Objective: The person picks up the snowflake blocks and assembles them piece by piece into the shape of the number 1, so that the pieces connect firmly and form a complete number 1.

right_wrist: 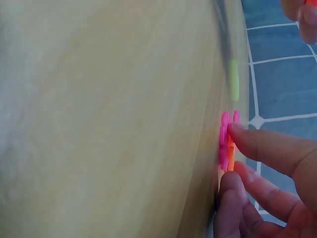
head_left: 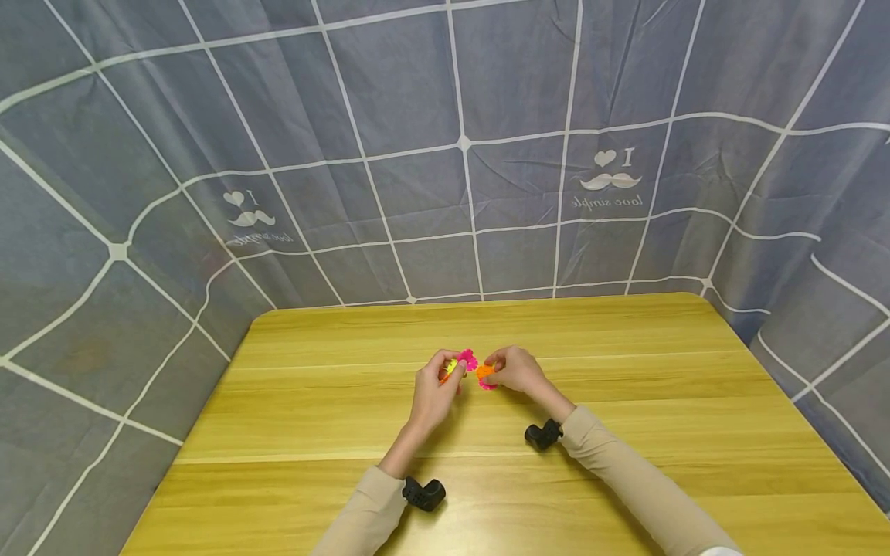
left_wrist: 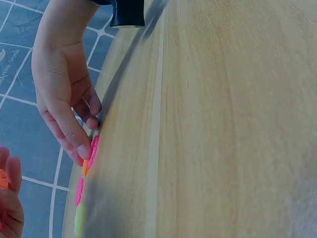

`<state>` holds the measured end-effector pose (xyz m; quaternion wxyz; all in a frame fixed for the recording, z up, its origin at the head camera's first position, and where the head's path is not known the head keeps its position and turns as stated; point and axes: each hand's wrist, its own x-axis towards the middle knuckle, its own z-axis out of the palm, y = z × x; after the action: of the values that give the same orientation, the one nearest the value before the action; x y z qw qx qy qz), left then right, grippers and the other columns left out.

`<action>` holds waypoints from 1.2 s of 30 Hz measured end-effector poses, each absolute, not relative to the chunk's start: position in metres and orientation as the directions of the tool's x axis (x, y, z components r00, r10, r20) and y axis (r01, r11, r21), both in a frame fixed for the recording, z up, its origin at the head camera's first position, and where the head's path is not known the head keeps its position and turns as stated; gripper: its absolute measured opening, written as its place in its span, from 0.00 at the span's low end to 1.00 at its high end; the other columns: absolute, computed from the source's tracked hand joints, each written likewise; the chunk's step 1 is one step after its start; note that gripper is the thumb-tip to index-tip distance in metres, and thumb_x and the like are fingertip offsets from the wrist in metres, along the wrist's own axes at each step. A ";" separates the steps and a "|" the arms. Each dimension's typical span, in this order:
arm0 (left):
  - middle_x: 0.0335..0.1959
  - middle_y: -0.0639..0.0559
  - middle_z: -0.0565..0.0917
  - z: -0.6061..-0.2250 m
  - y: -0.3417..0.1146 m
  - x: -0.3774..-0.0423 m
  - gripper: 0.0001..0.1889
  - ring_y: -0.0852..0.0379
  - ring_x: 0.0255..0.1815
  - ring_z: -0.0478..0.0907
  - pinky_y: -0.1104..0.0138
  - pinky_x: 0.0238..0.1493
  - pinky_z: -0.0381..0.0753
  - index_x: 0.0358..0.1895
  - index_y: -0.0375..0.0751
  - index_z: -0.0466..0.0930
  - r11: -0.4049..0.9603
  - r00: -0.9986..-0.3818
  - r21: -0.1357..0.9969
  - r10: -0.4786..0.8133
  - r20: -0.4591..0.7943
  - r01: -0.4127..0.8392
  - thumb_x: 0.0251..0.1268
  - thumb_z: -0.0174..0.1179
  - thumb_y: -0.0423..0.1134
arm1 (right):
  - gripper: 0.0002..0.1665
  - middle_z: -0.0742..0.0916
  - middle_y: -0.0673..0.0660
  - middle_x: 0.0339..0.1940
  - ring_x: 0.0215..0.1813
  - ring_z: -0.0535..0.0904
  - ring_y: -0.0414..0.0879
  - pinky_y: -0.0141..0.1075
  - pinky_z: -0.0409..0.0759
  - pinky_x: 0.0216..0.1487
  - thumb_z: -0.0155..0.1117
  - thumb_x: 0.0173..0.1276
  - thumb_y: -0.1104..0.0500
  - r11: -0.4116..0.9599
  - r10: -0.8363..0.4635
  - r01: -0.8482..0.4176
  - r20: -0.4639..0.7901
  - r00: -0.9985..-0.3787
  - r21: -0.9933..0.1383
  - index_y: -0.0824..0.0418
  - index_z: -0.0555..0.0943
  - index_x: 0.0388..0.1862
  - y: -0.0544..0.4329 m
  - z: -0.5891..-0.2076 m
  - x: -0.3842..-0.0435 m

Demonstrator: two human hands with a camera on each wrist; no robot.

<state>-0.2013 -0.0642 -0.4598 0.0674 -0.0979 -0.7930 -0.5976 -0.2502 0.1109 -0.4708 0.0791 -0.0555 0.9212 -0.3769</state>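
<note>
Flower-shaped plastic discs in bright colours are held near the middle of the table. My left hand pinches a small group: a pink disc at the fingertips, a yellow disc and an orange disc partly hidden by the fingers. Close on its right, my right hand pinches an orange disc and a pink disc between thumb and fingers. In the right wrist view these two discs stand edge-on. A narrow gap separates the two groups in the head view; how the discs join cannot be seen.
A wood-grain table lies under both hands. A grey curtain with white lines rises behind it and along both sides. Black wrist cameras are strapped to both wrists, below the beige sleeves.
</note>
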 end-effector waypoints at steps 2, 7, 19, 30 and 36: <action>0.29 0.35 0.82 -0.450 -0.064 -0.196 0.10 0.45 0.18 0.77 0.78 0.19 0.66 0.47 0.32 0.79 0.278 -0.972 0.931 0.080 0.221 0.235 0.69 0.56 0.34 | 0.18 0.82 0.52 0.26 0.27 0.72 0.42 0.29 0.65 0.28 0.78 0.49 0.58 0.715 -0.155 -0.037 -0.107 -0.982 -0.698 0.62 0.85 0.40 0.111 -0.471 -0.251; 0.27 0.38 0.83 -0.431 -0.063 -0.185 0.08 0.42 0.17 0.76 0.77 0.18 0.67 0.44 0.29 0.79 0.269 -0.970 0.932 0.087 0.228 0.244 0.68 0.56 0.32 | 0.18 0.84 0.54 0.30 0.30 0.76 0.43 0.30 0.69 0.30 0.78 0.49 0.59 0.724 -0.139 -0.019 -0.119 -0.983 -0.689 0.61 0.83 0.39 0.111 -0.471 -0.251; 0.28 0.34 0.83 -0.433 -0.064 -0.185 0.08 0.50 0.14 0.73 0.78 0.16 0.63 0.43 0.30 0.79 0.264 -0.972 0.937 0.098 0.212 0.231 0.68 0.57 0.33 | 0.12 0.83 0.55 0.24 0.23 0.76 0.41 0.29 0.74 0.25 0.72 0.56 0.64 0.611 -0.134 -0.014 -0.086 -0.987 -0.791 0.64 0.82 0.39 0.118 -0.477 -0.247; 0.29 0.33 0.84 -0.433 -0.064 -0.184 0.10 0.24 0.23 0.74 0.78 0.17 0.64 0.42 0.31 0.79 0.235 -0.976 0.949 0.104 0.191 0.211 0.70 0.56 0.36 | 0.11 0.84 0.55 0.25 0.21 0.75 0.40 0.28 0.67 0.20 0.62 0.62 0.66 0.610 -0.144 -0.096 0.009 -0.990 -0.787 0.65 0.85 0.43 0.120 -0.468 -0.236; 0.31 0.31 0.84 -0.433 -0.064 -0.184 0.09 0.27 0.20 0.74 0.78 0.16 0.65 0.41 0.31 0.79 0.242 -0.971 0.943 0.113 0.208 0.230 0.69 0.56 0.35 | 0.13 0.85 0.57 0.28 0.21 0.74 0.41 0.29 0.68 0.20 0.62 0.62 0.64 0.589 -0.127 -0.121 0.056 -0.990 -0.799 0.64 0.84 0.46 0.120 -0.460 -0.233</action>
<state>-0.1842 -0.0639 -0.4332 0.0484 -0.1092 -0.7865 -0.6059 -0.2333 0.1200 -0.4603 0.0034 -0.0696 0.8915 -0.4477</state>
